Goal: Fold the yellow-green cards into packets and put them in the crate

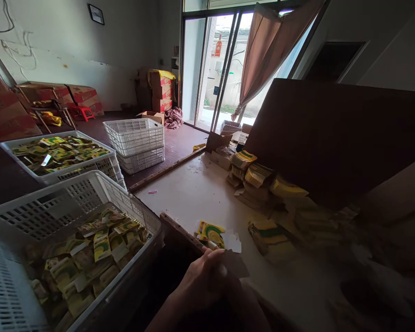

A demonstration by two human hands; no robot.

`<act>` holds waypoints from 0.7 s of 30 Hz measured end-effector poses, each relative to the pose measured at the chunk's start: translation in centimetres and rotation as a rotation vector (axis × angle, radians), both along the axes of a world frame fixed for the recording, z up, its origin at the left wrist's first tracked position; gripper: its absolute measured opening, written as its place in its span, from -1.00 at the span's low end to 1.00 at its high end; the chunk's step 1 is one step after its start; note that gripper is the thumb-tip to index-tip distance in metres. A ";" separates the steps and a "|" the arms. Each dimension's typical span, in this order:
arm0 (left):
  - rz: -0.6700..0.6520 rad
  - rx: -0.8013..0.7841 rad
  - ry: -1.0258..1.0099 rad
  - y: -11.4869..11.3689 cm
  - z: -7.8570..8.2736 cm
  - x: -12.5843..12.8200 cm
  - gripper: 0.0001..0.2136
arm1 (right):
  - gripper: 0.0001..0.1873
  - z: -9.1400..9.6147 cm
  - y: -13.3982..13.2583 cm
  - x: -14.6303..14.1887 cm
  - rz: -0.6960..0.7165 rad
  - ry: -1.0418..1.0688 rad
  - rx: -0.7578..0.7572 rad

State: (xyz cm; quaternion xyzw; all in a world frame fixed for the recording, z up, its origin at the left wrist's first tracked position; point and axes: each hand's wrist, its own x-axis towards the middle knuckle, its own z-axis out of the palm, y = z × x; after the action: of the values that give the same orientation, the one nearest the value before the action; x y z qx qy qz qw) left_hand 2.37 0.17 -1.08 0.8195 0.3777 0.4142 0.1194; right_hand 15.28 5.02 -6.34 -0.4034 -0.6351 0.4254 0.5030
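My left hand (198, 272) is closed, its thumb and fingers pinched at the near edge of a small yellow and green printed carton (211, 230). White flaps (232, 240) stick out on the carton's right side. Pressed close beside it, my right hand (224, 279) is curled in deep shadow at the carton's near right end, where a grey flap (237, 264) shows. Most of the right fingers are hidden. Both hands are over the near edge of a pale tabletop (180, 198).
A white crate (100, 182) of yellow cartons stands left of my hands, with another filled crate (86, 159) behind it. Stacked crates (134, 138) stand on the floor. Bundles of flat yellow cartons (259, 175) line the table's right side. A dark panel (332, 138) leans behind them.
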 end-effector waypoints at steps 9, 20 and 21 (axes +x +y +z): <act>0.060 -0.252 -0.026 -0.3 0.3 0.2 -0.86 | -0.40 1.5 -1.4 0.1 0.018 0.040 0.038; 0.098 -0.336 -0.026 0.3 -0.7 -0.7 -0.54 | -0.43 -1.1 -3.0 -0.7 0.026 -0.159 0.472; 0.108 -0.335 -0.040 0.3 -0.8 -0.7 -0.52 | -0.43 -0.9 -2.8 -0.5 0.027 -0.161 0.476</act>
State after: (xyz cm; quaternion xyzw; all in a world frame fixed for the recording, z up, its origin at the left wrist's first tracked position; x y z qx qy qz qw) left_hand 1.68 0.43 -1.90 0.7582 0.4824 0.3675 0.2396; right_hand 14.79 2.24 -7.25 -0.2977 -0.7605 0.2371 0.5261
